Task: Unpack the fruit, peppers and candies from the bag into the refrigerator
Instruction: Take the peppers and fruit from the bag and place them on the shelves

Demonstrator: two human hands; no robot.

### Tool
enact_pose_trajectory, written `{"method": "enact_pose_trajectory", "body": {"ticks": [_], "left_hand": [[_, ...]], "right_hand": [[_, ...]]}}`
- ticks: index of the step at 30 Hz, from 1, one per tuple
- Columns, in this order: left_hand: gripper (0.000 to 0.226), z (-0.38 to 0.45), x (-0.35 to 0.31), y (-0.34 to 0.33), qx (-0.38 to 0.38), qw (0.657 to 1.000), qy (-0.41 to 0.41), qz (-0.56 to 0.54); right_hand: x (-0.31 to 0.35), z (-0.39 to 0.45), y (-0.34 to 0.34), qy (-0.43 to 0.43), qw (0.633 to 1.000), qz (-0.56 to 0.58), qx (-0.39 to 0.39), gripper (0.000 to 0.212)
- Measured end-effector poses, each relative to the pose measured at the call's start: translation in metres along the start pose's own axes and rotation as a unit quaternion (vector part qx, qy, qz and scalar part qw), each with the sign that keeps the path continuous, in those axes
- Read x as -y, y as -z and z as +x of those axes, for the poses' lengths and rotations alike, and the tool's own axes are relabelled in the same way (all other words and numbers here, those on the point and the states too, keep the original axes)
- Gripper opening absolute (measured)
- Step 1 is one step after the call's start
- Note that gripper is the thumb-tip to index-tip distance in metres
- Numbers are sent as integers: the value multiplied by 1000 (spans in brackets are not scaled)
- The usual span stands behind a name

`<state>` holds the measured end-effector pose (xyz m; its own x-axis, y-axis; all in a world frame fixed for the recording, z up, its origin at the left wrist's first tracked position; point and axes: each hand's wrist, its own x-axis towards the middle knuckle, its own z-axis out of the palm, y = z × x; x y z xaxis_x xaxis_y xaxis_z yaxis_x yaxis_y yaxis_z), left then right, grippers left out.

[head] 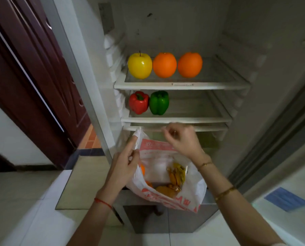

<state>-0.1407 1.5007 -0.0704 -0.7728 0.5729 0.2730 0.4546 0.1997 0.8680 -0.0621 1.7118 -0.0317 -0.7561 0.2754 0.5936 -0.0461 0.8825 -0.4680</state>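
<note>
A white plastic bag (165, 155) with red print hangs open in front of the refrigerator's lower part. My left hand (125, 164) grips its left rim. My right hand (181, 137) hovers over the bag mouth with fingers loosely curled, holding nothing that I can see. Inside the bag lie yellow candy packets (177, 174), an orange fruit (142, 169) at the left wall and an orange-brown item (165, 190) at the bottom. On the top shelf (181, 85) stand a yellow apple (139, 65) and two oranges (164, 65) (190, 64). A red pepper (139, 102) and a green pepper (159, 102) sit on the second shelf (176, 119).
The open refrigerator door (281, 121) stands at the right. A dark red wooden door (32, 71) is at the left. Right halves of both shelves are bare. A third shelf (210, 128) lies just behind my right hand. White floor tiles (24, 210) stretch below.
</note>
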Motion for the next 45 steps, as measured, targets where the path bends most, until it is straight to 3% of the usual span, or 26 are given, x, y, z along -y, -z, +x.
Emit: {"method": "enact_pose_trajectory", "body": {"ticks": [4, 8, 10, 14, 19, 26, 31, 35, 39, 45], "left_hand": [[59, -10, 6, 2, 13, 1000, 11, 9], [50, -23, 8, 5, 11, 1000, 22, 16], [44, -28, 11, 7, 13, 999, 26, 25], [46, -34, 14, 8, 20, 998, 28, 50], [47, -37, 17, 12, 24, 998, 35, 51], [48, -32, 15, 11, 34, 998, 36, 49], [50, -22, 8, 9, 49, 998, 35, 32], [52, -12, -1, 4, 49, 998, 31, 21], [56, -2, -13, -4, 28, 999, 14, 16], [72, 20, -16, -19, 36, 999, -9, 5]], "right_hand": [[-15, -57, -56, -87, 958, 9, 273, 30], [-20, -91, -95, -165, 897, -24, 410, 40], [-20, -102, -112, -216, 869, -46, 442, 53], [-16, -116, -140, -177, 863, -159, 446, 57], [-11, -122, -163, -210, 838, -194, 465, 65], [-16, -132, -168, -272, 862, -126, 409, 49], [-15, -109, -139, -356, 862, 17, 361, 78], [-20, -90, -104, -335, 891, 70, 299, 79], [-19, -72, -63, -306, 927, 114, 187, 77], [-5, -26, 22, -275, 945, 175, 42, 74]]}}
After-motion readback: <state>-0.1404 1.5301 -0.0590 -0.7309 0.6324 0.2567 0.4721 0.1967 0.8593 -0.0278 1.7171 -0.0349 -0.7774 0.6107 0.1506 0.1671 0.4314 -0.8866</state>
